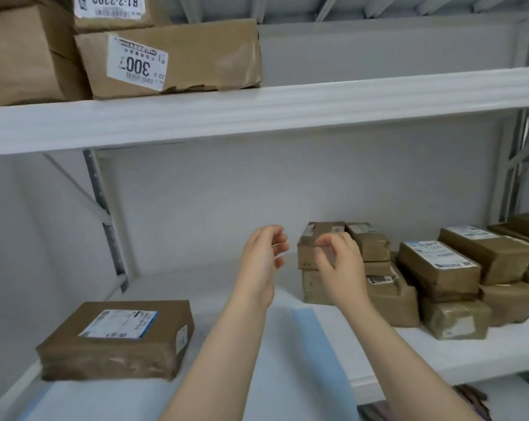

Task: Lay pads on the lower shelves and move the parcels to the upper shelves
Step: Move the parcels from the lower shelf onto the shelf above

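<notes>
A white pad with a blue edge point(287, 338) lies on the lower shelf point(457, 357). One flat brown parcel point(117, 338) rests on its left part. A stack of several brown parcels point(394, 293) stands at the right of the shelf, past the pad's blue edge. My left hand point(263, 256) hovers over the pad with loosely curled fingers and holds nothing. My right hand point(339, 262) reaches in front of the top-left parcel point(321, 235) of the stack, fingers curled and apart from it. Brown parcels with white labels point(172, 59) sit on the upper shelf point(287, 113) at the left.
The right part of the upper shelf is bare white board. A grey perforated upright point(105, 217) and diagonal brace stand at the back left. More parcels point(521, 226) lie at the far right. Dark objects point(470, 402) show below the lower shelf.
</notes>
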